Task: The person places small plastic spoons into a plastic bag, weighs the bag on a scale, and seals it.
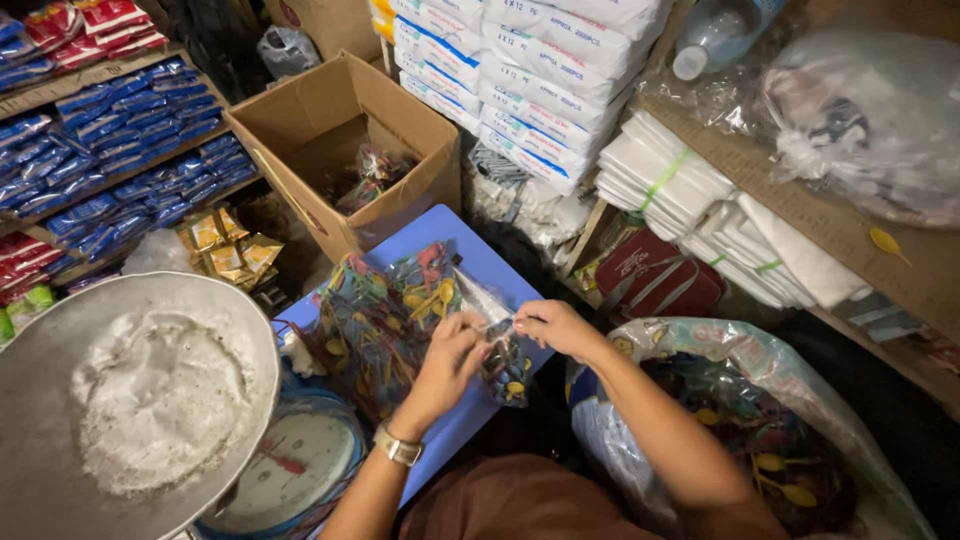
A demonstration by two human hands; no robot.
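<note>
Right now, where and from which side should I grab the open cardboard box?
Grip the cardboard box by its near right wall, coming from above: the flaps stand open, so the top rim is bare. The packets inside lie low, so fingers could probably hook over the edge.

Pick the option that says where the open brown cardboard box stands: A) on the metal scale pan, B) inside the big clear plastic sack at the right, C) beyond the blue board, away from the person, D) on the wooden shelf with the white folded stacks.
C: the open brown cardboard box sits past the far edge of the blue board, beyond the hands, with a few coloured packets inside.
</note>
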